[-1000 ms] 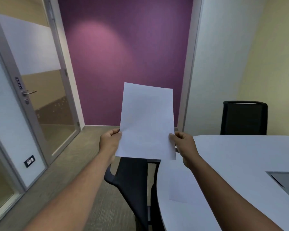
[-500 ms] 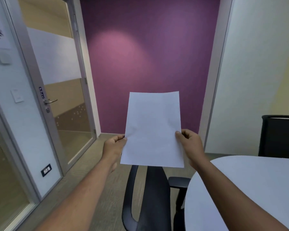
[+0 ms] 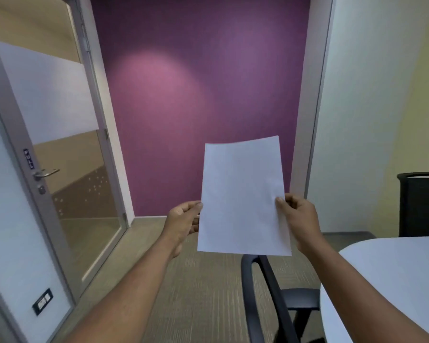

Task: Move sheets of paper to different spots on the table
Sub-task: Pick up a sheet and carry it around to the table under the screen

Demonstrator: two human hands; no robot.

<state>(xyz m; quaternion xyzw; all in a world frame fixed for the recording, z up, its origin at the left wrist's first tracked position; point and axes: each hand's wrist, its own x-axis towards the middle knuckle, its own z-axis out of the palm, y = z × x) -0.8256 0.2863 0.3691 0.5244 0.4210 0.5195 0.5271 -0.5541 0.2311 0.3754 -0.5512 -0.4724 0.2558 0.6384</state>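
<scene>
A blank white sheet of paper (image 3: 242,196) is held upright in the air in front of me, over the carpet and to the left of the table. My left hand (image 3: 182,222) pinches its left edge and my right hand (image 3: 299,217) pinches its right edge. The white round table (image 3: 391,276) shows only at the lower right, below and to the right of the sheet.
A black chair (image 3: 270,303) stands just below the sheet against the table's edge. Another black chair (image 3: 421,204) is at the far right. A glass door (image 3: 60,169) with a handle is on the left, a purple wall straight ahead.
My view has swung left and away from the table, so less of the table shows. The sheet has stayed between both hands and has tilted slightly clockwise.
</scene>
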